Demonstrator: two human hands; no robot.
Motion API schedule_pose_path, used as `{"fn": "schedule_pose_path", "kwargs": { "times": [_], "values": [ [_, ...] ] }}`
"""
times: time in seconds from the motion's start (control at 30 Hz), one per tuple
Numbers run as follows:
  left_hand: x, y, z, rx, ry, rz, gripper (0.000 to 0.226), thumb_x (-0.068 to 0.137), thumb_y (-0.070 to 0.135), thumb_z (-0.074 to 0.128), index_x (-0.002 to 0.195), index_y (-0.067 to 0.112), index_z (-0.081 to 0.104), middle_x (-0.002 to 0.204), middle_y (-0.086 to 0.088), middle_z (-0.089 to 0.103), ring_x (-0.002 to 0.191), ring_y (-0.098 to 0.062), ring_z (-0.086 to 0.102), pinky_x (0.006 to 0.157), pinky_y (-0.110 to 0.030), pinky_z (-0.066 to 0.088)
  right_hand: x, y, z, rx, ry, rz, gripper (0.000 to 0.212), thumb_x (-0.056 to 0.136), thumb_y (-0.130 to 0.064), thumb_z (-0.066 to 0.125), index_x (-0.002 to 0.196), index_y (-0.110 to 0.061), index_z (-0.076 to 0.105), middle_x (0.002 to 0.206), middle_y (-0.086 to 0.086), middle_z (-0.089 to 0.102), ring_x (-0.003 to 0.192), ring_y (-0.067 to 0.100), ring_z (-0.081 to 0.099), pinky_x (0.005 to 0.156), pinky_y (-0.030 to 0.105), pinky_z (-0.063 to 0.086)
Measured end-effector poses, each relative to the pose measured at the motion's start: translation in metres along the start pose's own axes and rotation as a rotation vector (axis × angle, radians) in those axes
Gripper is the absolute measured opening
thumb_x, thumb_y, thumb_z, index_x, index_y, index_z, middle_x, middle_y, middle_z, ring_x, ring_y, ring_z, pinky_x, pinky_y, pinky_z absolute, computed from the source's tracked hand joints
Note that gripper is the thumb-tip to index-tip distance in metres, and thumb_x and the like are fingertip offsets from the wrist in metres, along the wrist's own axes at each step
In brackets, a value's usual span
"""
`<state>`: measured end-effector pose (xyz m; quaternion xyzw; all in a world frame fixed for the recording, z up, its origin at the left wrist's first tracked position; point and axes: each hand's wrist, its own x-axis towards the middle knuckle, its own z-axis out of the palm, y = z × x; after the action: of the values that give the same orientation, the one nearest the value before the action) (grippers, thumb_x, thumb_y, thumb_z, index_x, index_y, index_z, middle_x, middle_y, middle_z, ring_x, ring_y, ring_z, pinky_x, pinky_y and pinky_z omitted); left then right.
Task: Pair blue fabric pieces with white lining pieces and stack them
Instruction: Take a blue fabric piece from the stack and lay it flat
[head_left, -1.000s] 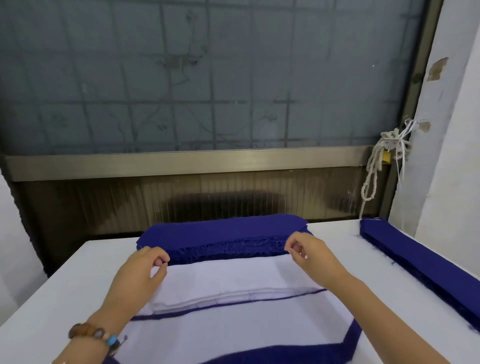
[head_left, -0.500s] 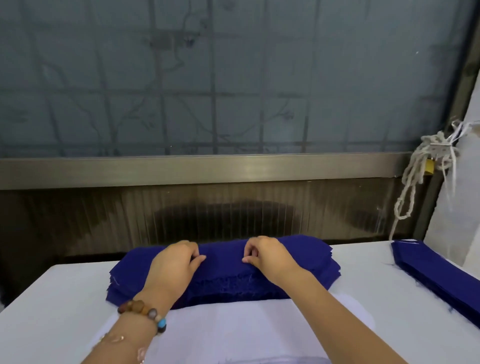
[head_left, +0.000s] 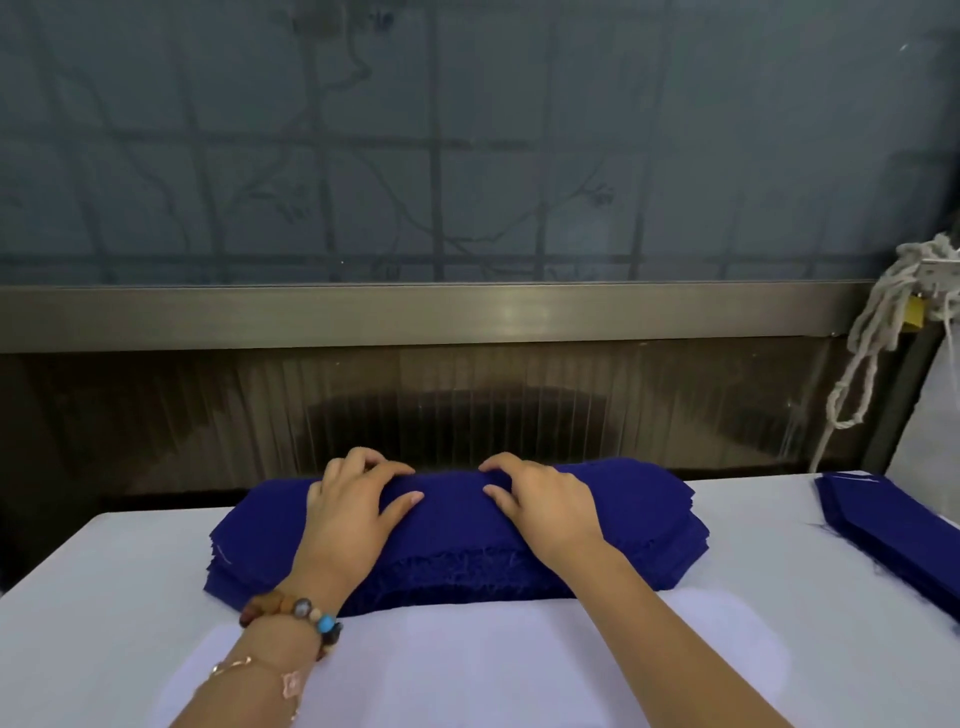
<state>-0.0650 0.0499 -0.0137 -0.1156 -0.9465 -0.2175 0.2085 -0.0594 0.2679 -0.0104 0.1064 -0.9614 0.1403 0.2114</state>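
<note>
Your left hand (head_left: 353, 506) and right hand (head_left: 545, 501) have left the flat white lining piece (head_left: 493, 660) (6 o'clock). Fingers spread, they press the thick dark-blue fabric stack (head_left: 457, 525) at 12 o'clock, perhaps hooking 1 piece to pair.

blue stack (head_left: 457, 545): middle of the top is covered by both hands; layers too fine to count.
left hand (head_left: 353, 514): cannot tell whether its fingers (head_left: 363, 460) pinch a top piece or only press; forearm cut by the bottom edge.
right hand (head_left: 545, 506): same doubt; forearm cut by the bottom edge.
white lining pieces (head_left: 493, 660): near part cut by the bottom edge, crossed by both forearms; outline faint against the bench (head_left: 104, 571); count unreadable.
side blue stack (head_left: 893, 535): cut off by the right edge.
rope bundle (head_left: 872, 338): partly cut by the right edge; yellow item (head_left: 915, 314) behind it mostly hidden.
window pane (head_left: 467, 156): frosted; only blurred bars and branches show through.
</note>
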Motion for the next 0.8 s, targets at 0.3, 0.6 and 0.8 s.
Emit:
{"fn": "schedule_pose_path", "kwargs": {
  "times": [0.3, 0.6, 0.8],
  "values": [
    [0.001, 0.006, -0.008, 0.016, -0.075, 0.017, 0.035, 0.096, 0.045, 0.049, 0.131, 0.043, 0.046, 0.126, 0.016, 0.046, 0.123, -0.007, 0.036, 0.108, -0.036, 0.024, -0.001, 0.004, -0.003, 0.142, -0.054, 0.062, 0.018, 0.097, -0.042, 0.052, 0.114, -0.036, 0.050, 0.074, -0.015, 0.051, 0.070, 0.006, 0.054, 0.055, 0.019, 0.037],
    [0.017, 0.007, -0.015, 0.026, -0.116, 0.145, 0.019, 0.090, 0.038, 0.062, 0.101, 0.046, 0.048, 0.104, 0.023, 0.045, 0.109, -0.004, 0.038, 0.102, -0.035, 0.027, 0.015, 0.013, -0.013, 0.423, -0.223, 0.228, 0.018, 0.087, -0.039, 0.068, 0.096, -0.030, 0.055, 0.087, -0.008, 0.059, 0.083, 0.013, 0.059, 0.075, 0.029, 0.052],
    [0.014, -0.004, -0.010, -0.208, -0.034, 0.075, 0.024, 0.084, 0.036, 0.070, 0.101, 0.047, 0.057, 0.096, 0.023, 0.057, 0.100, -0.001, 0.047, 0.096, -0.040, 0.038, 0.020, 0.016, -0.009, 0.620, -0.215, 0.367, 0.009, 0.082, -0.033, 0.075, 0.081, -0.030, 0.066, 0.078, -0.013, 0.055, 0.081, 0.010, 0.055, 0.072, 0.025, 0.048]
  ]
}}
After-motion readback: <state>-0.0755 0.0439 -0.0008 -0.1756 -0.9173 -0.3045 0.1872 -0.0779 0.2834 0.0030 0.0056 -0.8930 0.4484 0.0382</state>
